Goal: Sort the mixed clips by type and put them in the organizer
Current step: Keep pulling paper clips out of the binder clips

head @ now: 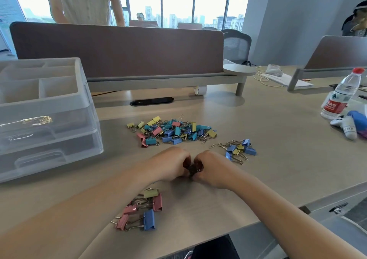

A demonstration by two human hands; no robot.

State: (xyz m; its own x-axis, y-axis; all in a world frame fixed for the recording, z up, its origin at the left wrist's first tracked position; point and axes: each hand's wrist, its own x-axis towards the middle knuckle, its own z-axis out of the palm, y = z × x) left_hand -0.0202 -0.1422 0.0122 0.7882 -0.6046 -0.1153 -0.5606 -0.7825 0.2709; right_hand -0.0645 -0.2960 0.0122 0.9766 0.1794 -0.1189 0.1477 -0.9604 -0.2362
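Note:
A mixed pile of coloured binder clips (172, 130) lies in the middle of the desk. A small group of large binder clips (142, 209) sits near the front edge, under my left forearm. Another small group of blue and yellow clips (239, 149) lies to the right. My left hand (170, 164) and my right hand (211, 168) meet just in front of the pile, fingers curled around a dark bunch of clips (194, 169) between them. The translucent organizer (45, 107) with top compartments and drawers stands at the left.
A brown desk divider (119, 48) runs across the back. A water bottle (341, 93) and a white game controller (345, 124) sit at the right. A tape roll (199, 90) stands under the divider shelf. A person stands behind the divider.

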